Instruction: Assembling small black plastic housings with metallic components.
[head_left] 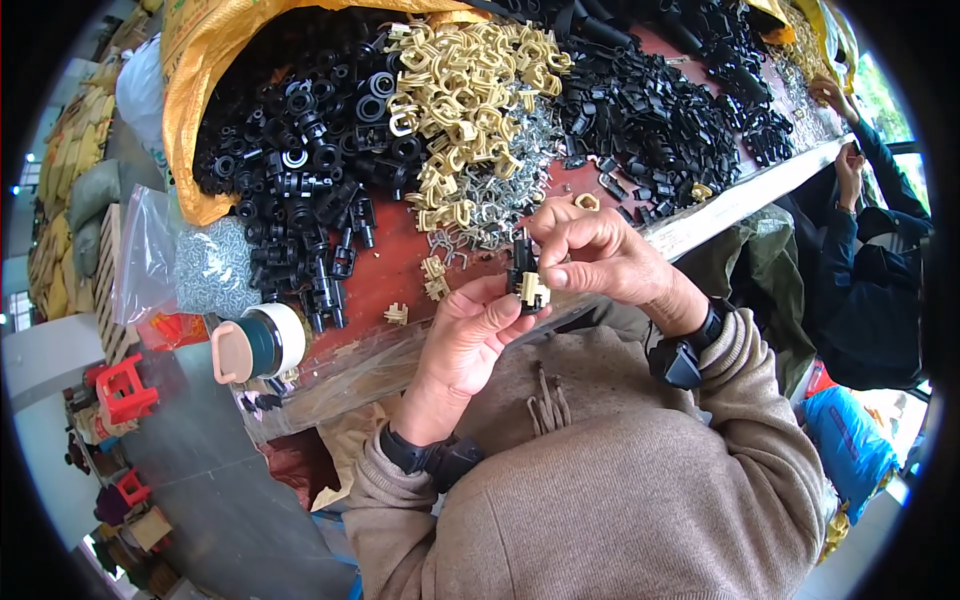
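Observation:
In front of my body, just above the table's near edge, my left hand [462,342] grips a small black plastic fitting [521,252] between thumb and fingers. A cream plastic clip [534,290] sits on the fitting's lower part. My right hand [612,262] is closed in a pinch at the fitting's right side, its thumb and forefinger next to the clip. Whether the right fingertips hold a separate small piece is hidden. Beyond my hands lie a pile of cream clips [465,90], bent metal pieces [530,150] and black cylindrical fittings [300,150].
Small black parts [650,120] are heaped on the red tabletop [370,265]. A lidded cup [262,342] and a bag of screws [215,268] stand at the left edge. A yellow sack [185,110] backs the fittings. Another person [875,270] works at the far right.

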